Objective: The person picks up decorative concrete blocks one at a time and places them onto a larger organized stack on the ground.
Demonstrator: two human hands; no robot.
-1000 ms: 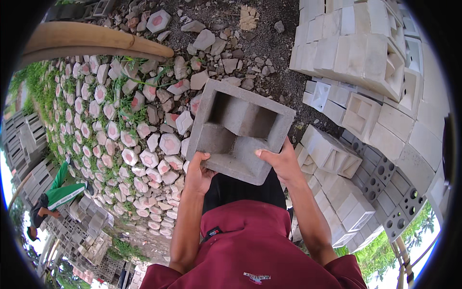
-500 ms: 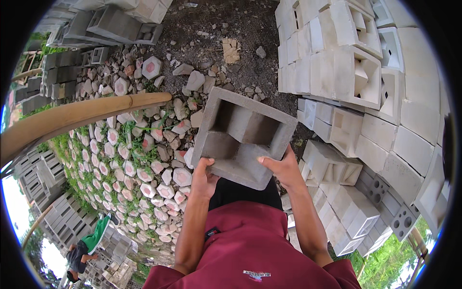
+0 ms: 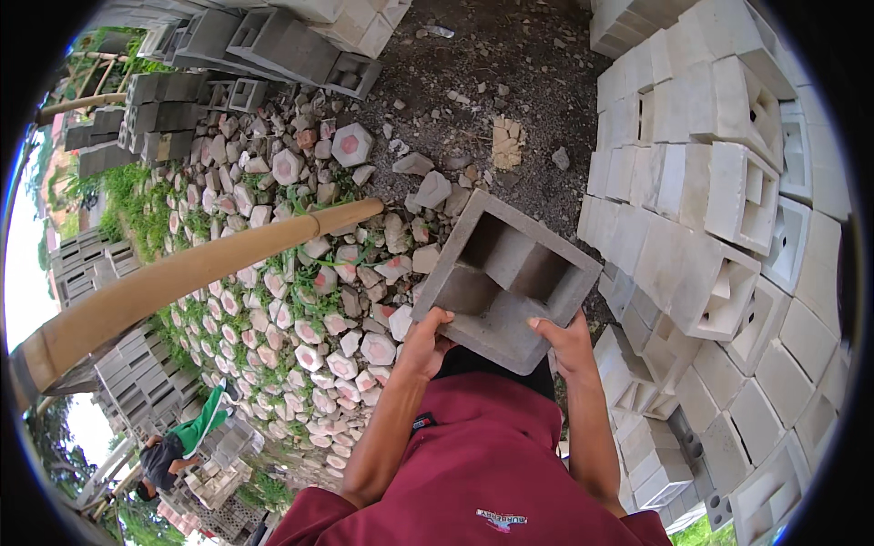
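Note:
A square grey concrete ventilation block (image 3: pixel 510 323) is held tilted in front of my body, its recessed, stepped face turned up toward me. My left hand (image 3: pixel 424 346) grips its lower left corner, the thumb over the rim and the fingers hidden behind. On the lower right side my right hand (image 3: pixel 568 342) holds the block the same way, thumb on the inner face. The block is clear of the ground, just above my dark trousers and maroon shirt.
Stacks of pale hollow blocks (image 3: pixel 674 191) rise close on the right. A bamboo pole (image 3: pixel 218 246) crosses on the left above hexagonal pavers (image 3: pixel 309 357) and weeds. Grey blocks (image 3: pixel 282 45) stand at the far left. Beyond the pavers is another person (image 3: pixel 164 460).
The view has shifted, so the surroundings and the block sit further right in the picture. Both hands keep the same hold on the block.

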